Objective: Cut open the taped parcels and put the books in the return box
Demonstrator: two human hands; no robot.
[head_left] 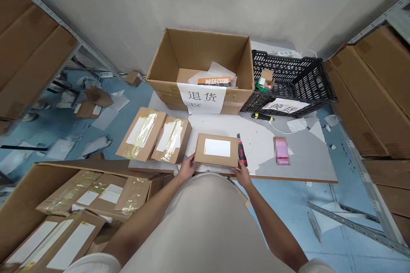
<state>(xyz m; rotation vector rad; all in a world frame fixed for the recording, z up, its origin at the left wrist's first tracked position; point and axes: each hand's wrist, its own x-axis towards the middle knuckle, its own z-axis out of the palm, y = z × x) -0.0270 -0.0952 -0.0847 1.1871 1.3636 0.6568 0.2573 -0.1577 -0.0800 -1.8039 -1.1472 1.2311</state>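
Observation:
A small cardboard box with a white label on top lies at the table's front edge, close to my body. My left hand grips its left front corner. At the opposite front corner, my right hand holds the same box. Just right of the box is a red and black utility knife. Two taped cardboard parcels stand to the left: a larger parcel and a smaller parcel nearer the held box.
Behind stands a large open carton with a paper sign and a book inside. A black plastic crate is at its right. On the table lie a yellow-black tool and a pink item. Lower left, a big carton holds several parcels.

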